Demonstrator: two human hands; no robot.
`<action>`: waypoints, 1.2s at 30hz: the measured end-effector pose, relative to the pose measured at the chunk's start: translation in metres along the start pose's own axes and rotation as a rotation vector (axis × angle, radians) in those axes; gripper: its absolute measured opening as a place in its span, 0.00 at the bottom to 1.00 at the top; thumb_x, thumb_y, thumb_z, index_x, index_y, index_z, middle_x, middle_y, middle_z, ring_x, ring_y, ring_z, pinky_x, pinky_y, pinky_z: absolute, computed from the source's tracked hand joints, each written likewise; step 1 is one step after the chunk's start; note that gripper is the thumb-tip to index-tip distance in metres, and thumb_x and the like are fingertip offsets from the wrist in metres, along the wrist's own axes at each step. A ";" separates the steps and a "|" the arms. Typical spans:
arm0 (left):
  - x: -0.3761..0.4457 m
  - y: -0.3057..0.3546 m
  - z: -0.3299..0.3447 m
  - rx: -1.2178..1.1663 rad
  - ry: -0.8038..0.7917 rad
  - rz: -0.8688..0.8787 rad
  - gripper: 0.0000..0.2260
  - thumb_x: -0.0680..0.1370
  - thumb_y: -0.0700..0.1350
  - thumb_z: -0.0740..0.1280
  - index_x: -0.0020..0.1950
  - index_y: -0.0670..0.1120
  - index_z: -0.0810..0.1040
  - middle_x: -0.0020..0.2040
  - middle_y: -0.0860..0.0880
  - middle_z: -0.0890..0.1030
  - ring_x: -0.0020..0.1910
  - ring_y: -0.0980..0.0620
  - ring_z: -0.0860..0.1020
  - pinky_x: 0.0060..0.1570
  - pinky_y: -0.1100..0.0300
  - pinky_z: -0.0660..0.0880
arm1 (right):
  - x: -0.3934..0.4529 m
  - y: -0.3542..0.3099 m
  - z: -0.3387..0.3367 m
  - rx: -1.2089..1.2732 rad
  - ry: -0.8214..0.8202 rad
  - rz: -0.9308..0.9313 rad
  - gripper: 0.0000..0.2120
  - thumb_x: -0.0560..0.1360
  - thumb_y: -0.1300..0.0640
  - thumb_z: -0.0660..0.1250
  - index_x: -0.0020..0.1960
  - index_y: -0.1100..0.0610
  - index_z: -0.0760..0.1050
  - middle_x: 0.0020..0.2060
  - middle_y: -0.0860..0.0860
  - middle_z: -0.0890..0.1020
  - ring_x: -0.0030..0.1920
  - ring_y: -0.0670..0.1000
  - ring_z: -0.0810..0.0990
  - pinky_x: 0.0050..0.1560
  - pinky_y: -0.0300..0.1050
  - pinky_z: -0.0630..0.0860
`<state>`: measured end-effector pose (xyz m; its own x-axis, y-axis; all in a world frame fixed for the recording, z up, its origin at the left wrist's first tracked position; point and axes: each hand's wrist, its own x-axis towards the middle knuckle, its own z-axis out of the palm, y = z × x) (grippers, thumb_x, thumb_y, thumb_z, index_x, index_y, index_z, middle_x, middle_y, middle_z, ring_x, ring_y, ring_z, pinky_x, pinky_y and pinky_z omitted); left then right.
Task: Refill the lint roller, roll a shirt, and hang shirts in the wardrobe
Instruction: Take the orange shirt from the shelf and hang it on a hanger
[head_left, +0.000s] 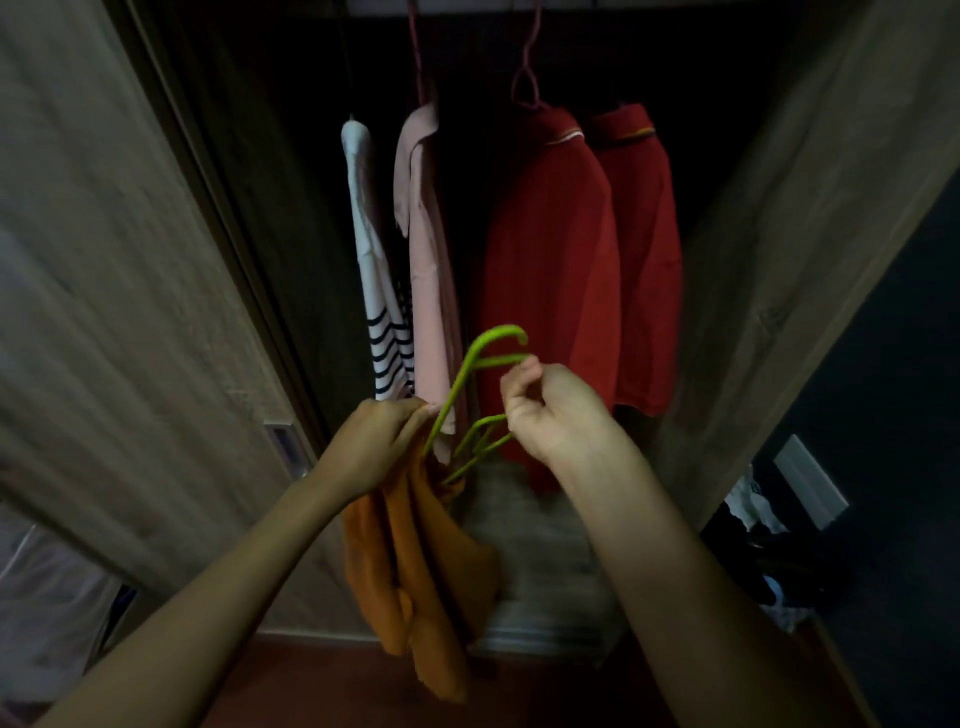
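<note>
Before the wardrobe (810, 218), both hands' fingers (524, 387) pinch green hangers (467, 374).

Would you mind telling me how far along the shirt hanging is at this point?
Done: four shirts hang in the wardrobe: striped, pink and two red. In hand: the left hand grips an orange shirt; the right hand holds green hangers. Left: hanging the orange shirt. No lint roller is visible.

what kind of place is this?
Likely a bedroom wardrobe at home: shirts such as the red shirt hang inside between wooden doors, and the hands hold a green hanger with an orange shirt.
</note>
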<state>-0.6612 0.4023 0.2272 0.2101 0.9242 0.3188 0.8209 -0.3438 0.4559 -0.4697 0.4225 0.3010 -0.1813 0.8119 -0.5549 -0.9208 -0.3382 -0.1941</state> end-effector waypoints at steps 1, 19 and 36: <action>0.002 0.003 0.002 -0.006 -0.006 -0.016 0.17 0.82 0.54 0.55 0.38 0.52 0.75 0.31 0.53 0.76 0.29 0.57 0.75 0.33 0.60 0.73 | -0.002 0.001 0.005 0.019 -0.016 0.004 0.05 0.78 0.70 0.55 0.47 0.64 0.68 0.38 0.60 0.71 0.16 0.53 0.74 0.14 0.35 0.68; 0.019 0.037 -0.014 -0.024 0.130 -0.005 0.18 0.80 0.56 0.57 0.52 0.49 0.83 0.46 0.53 0.85 0.43 0.60 0.81 0.46 0.60 0.77 | 0.048 0.036 -0.032 -0.794 0.032 -0.305 0.06 0.83 0.64 0.52 0.58 0.57 0.64 0.43 0.54 0.70 0.30 0.52 0.77 0.23 0.39 0.78; 0.003 0.063 0.025 -0.095 0.108 0.082 0.07 0.75 0.50 0.69 0.47 0.49 0.85 0.39 0.52 0.77 0.39 0.59 0.75 0.40 0.63 0.72 | 0.019 0.007 -0.046 -1.263 -0.136 -0.353 0.10 0.80 0.64 0.57 0.43 0.52 0.68 0.38 0.52 0.78 0.29 0.43 0.74 0.22 0.30 0.65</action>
<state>-0.5951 0.3878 0.2362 0.2119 0.8708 0.4436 0.7483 -0.4365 0.4994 -0.4640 0.4133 0.2516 -0.1002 0.9636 -0.2480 0.0159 -0.2477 -0.9687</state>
